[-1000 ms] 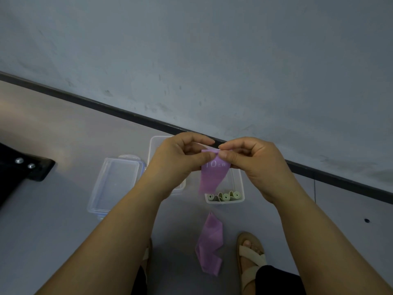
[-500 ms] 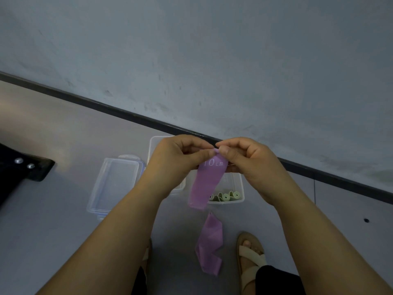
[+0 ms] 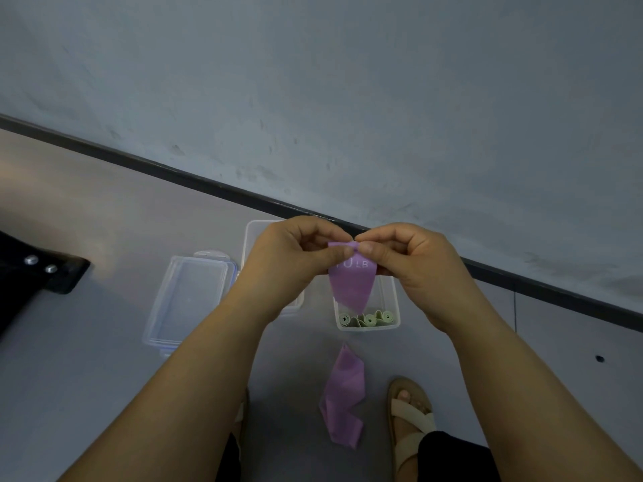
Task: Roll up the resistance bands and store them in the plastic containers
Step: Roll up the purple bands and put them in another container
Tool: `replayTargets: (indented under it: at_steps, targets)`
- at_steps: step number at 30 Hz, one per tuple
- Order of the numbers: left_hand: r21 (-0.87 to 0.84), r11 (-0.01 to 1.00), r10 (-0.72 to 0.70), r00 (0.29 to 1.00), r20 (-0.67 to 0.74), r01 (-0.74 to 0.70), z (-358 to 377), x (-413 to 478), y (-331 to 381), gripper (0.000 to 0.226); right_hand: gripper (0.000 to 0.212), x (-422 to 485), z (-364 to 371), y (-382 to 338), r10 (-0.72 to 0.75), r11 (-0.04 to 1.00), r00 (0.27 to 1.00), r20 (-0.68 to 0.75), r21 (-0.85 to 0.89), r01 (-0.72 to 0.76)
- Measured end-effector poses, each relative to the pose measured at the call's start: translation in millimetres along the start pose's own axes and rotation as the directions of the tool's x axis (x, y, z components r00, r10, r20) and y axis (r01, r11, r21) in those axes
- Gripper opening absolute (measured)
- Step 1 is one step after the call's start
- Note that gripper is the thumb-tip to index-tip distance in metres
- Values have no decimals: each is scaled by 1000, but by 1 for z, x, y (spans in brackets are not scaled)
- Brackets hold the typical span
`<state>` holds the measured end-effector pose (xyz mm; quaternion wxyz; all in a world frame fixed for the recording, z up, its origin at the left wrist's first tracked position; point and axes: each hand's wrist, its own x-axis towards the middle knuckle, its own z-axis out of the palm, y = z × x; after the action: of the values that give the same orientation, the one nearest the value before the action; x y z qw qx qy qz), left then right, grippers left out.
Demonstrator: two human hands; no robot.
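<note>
Now, from your head view, your left hand (image 3: 292,262) and right hand (image 3: 414,269) both pinch the top edge of the purple band (image 3: 351,287) marked 10 LB, with your fingers curled and thumbs almost meeting. It hangs above the clear container (image 3: 396,304) holding the green rolls (image 3: 368,320). A second purple band (image 3: 342,394) lies crumpled on the floor beside your sandal (image 3: 410,422).

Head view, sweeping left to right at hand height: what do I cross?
Black object → clear container with blue clips → left hand → purple 10 LB band, pinched by both hands → right hand.
</note>
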<state>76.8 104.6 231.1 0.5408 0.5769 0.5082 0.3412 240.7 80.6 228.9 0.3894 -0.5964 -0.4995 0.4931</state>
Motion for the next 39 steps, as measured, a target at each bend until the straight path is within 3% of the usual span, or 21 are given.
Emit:
replayTargets:
  at_steps: [9,18,24,32,39]
  targets:
    - [-41,997,-67,997,23,68,0,1,1,9,11,0,-2,-1,-57,998,998,-25,35,58]
    - [-31,999,-22,999,-27,21,0,1,-1,18,21,-1,-2,1,-49,996,999,8,68,49]
    - [-14,1000,4,999,-41,-5,0,1,-2,17,6,0,1,0,-10,996,1000,1,84,10]
    - [-3,1000,1,1000,-29,-1,1,1,0,14,9,1,-1,1,-51,999,999,-9,-10,50]
    - [-85,992,-91,996,20,92,1,2,0,6,10,1,-2,1,-56,998,998,-24,29,56]
